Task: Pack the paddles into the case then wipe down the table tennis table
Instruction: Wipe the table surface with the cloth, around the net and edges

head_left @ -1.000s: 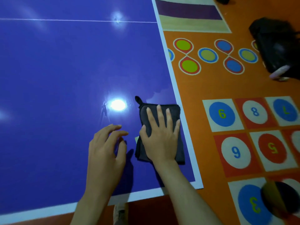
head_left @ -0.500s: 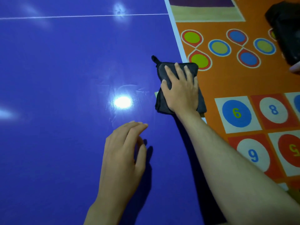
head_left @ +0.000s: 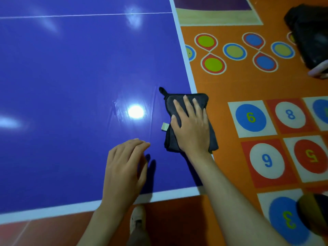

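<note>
My right hand (head_left: 192, 128) lies flat and open, pressing the folded dark grey cloth (head_left: 188, 121) against the blue table tennis table (head_left: 79, 68) at its right edge. My left hand (head_left: 124, 167) hovers loose, empty. I should keep even pressure and overlap strokes along the white border.

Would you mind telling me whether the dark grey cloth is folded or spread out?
Folded: the dark grey cloth forms a compact rectangle with stacked layers along its edge under the flat right hand.
</note>
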